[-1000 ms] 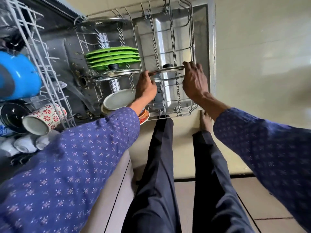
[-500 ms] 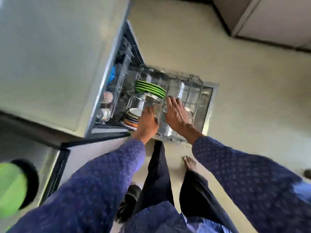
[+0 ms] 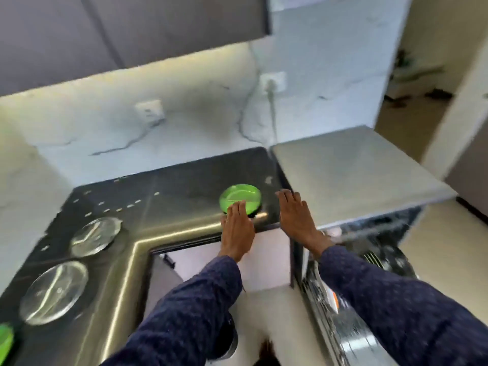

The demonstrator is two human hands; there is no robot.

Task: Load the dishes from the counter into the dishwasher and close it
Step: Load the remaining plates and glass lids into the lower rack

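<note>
left hand [image 3: 237, 228] at green plate [image 3: 239, 197], maybe touching | right hand [image 3: 295, 215] open beside

Warm strip light under the wall cabinets [image 3: 132, 27] washes the marble backsplash [image 3: 184, 122] yellow-white, while cooler daylight enters from the doorway [image 3: 422, 75] at right. A long bright glare runs along the rounded front edge of the dark counter [image 3: 169, 233], and two glass lids [image 3: 54, 291] throw back smeared highlights. Motion blur softens the whole frame, heaviest over the open dishwasher [image 3: 343, 326] at lower right and the wall sockets [image 3: 149, 109]. Wide-angle distortion bends the counter and cabinet lines toward the edges. The green plate [image 3: 237, 196] glows oversaturated, its rim indistinct.
</note>
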